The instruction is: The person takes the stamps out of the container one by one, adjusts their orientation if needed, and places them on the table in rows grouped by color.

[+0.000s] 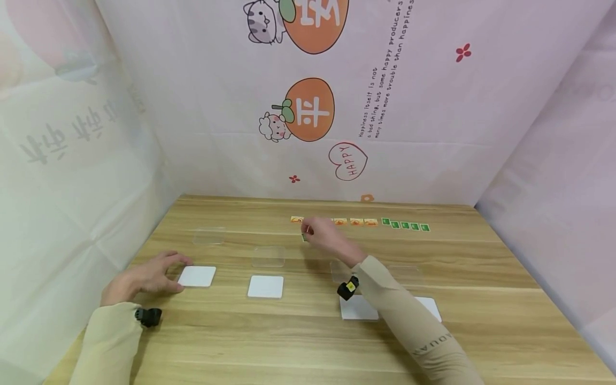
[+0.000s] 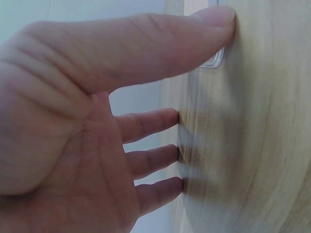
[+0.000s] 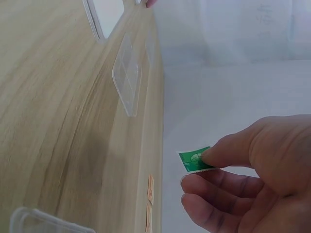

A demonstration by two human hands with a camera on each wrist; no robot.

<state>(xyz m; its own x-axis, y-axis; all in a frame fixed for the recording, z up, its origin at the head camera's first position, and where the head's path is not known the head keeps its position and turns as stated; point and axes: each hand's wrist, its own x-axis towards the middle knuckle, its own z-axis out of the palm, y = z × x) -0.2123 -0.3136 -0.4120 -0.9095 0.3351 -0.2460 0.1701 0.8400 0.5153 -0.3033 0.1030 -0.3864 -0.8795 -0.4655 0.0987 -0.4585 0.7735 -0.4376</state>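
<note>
My right hand (image 1: pixel 326 235) is raised over the far middle of the table. Between its thumb and index finger it pinches a small green stamp (image 3: pixel 190 159) with a pale toothed edge. Orange stamps (image 1: pixel 356 222) lie in a row behind it, one partly covered by the hand; several green stamps (image 1: pixel 405 225) continue the row to the right. At the left, my left hand (image 1: pixel 153 272) rests by a white card (image 1: pixel 197 276), thumb and index finger at its near and far edges. In the left wrist view its other fingers (image 2: pixel 148 125) extend loosely, fingertips at the wood.
Another white card (image 1: pixel 266 287) lies at the middle, two more at the right, one (image 1: pixel 358 308) partly under the right sleeve. Clear plastic cases (image 1: pixel 268 257) form a row behind the cards. Printed white cloth (image 1: pixel 216 107) walls in the wooden table (image 1: pixel 240 342).
</note>
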